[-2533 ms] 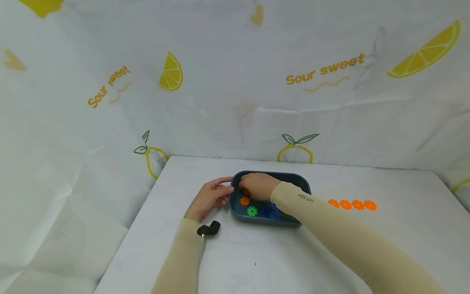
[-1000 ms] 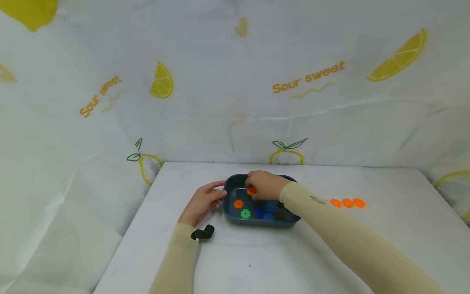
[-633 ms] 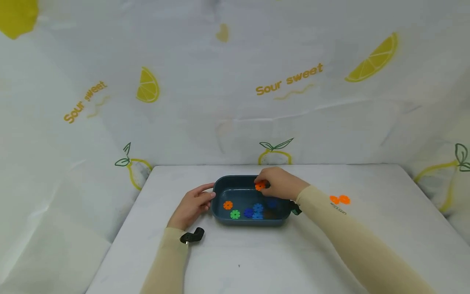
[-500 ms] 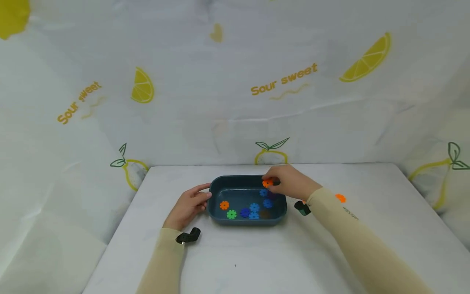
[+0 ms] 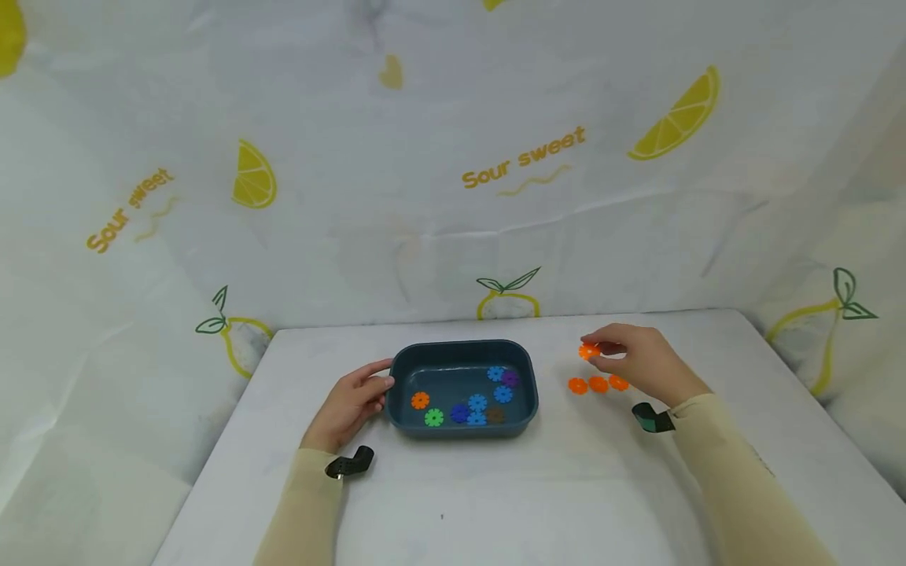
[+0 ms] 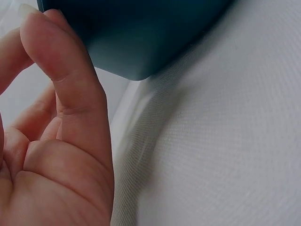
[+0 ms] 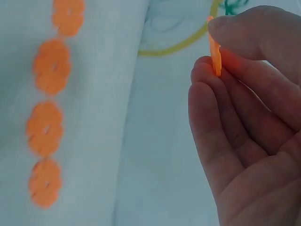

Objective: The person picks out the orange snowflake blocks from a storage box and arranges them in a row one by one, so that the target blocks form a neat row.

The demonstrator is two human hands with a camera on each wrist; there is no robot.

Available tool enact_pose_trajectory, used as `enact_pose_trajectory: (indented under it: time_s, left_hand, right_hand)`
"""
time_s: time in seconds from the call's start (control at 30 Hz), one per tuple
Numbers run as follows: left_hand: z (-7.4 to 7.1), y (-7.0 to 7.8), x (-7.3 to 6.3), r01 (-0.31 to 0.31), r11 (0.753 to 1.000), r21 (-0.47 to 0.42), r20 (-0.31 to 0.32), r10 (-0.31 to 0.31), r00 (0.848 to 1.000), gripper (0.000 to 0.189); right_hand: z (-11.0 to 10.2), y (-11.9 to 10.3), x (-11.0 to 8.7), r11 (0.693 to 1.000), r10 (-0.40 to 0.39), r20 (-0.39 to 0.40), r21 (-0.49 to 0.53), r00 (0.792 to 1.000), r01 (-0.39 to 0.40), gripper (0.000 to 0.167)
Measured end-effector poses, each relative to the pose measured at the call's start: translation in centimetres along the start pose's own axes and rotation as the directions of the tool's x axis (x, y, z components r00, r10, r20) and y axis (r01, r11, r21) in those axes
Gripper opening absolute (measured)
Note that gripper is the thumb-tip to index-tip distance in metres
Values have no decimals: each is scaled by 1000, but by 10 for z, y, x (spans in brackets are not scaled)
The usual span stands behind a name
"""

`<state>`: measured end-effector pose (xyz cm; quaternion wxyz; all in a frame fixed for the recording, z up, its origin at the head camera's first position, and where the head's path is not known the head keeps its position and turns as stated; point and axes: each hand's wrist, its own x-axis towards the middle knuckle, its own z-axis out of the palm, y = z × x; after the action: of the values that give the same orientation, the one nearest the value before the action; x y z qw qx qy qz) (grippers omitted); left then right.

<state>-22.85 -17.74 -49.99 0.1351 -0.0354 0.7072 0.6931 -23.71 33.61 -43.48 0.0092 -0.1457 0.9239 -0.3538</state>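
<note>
My right hand [image 5: 646, 360] pinches an orange snowflake disc [image 5: 588, 351] between thumb and fingers, above the table to the right of the tray. In the right wrist view the disc [image 7: 215, 47] stands edge-on at the fingertips. Below that hand lies a row of several orange snowflake discs [image 5: 598, 384]. My left hand [image 5: 347, 410] holds the left end of the dark blue tray [image 5: 463, 431], thumb at its rim. Inside the tray are an orange disc [image 5: 421, 401], a green disc [image 5: 434, 417], a brown disc [image 5: 495, 414] and several blue and purple discs [image 5: 477, 402].
A white-covered table [image 5: 453, 487] carries everything, and its back edge meets a white cloth [image 5: 396, 259] printed with lemons. Each wrist wears a black camera mount [image 5: 351, 462]. A tiny dark speck [image 5: 442, 516] lies near the front.
My right hand has picked an orange disc out of the tray and carried it right, over the row of orange discs. The left hand stays at the tray; the head view has shifted.
</note>
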Motion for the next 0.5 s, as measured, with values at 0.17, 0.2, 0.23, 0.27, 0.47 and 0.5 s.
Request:
enact_pose_trajectory:
  time_s: [0.17, 0.2, 0.23, 0.27, 0.47, 0.5]
  left_hand:
    - [1, 2, 0, 11, 1000, -2, -2, -11, 1000, 57]
    - [1, 3, -1, 9, 1000, 2, -6, -9, 1000, 57]
    - [1, 3, 0, 7, 1000, 5, -10, -7, 1000, 56]
    - [2, 4, 0, 9, 1000, 5, -13, -9, 1000, 56]
    - [2, 3, -1, 29, 1000, 10, -10, -29, 1000, 57]
    - [1, 2, -2, 29, 1000, 12, -10, -29, 1000, 57]
  right_hand:
    - [-13, 31, -21, 996, 85, -34, 16, 996, -84, 40]
    - [-15, 36, -24, 996, 92, -46, 12, 995, -92, 40]
    - [-17, 41, -26, 995, 98, -57, 3, 994, -98, 40]
    - [-18, 45, -29, 995, 101, -65, -4, 993, -102, 39]
    - [-18, 65, -37, 991, 120, -73, -43, 990, -123, 38]
    - [-18, 69, -37, 991, 123, -73, -43, 990, -127, 39]
